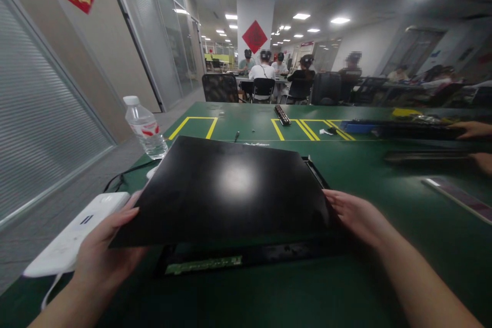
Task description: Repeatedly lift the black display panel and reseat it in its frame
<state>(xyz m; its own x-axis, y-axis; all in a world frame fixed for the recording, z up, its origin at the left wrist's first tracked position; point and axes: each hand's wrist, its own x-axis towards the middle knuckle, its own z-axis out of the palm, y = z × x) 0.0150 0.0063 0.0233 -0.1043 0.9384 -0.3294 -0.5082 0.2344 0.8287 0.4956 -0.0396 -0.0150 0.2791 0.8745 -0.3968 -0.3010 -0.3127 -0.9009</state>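
Note:
A glossy black screen panel (215, 189) reflects a ceiling light and is tilted above the table. My left hand (111, 241) grips its left edge, thumb on top and fingers underneath. At the opposite edge, my right hand (357, 215) holds the panel, with some fingertips hidden behind it. Beneath lies a black frame (277, 252), mostly covered by the panel. A strip of green circuit board (203, 264) shows along the frame's near side.
On the left are a white power strip (80, 236) and a water bottle (146, 128). Another person's hands (476, 130) hold blurred dark parts at right. A long strip (461, 197) lies nearby. Yellow tape (200, 118) marks the green table (384, 287); several people sit beyond.

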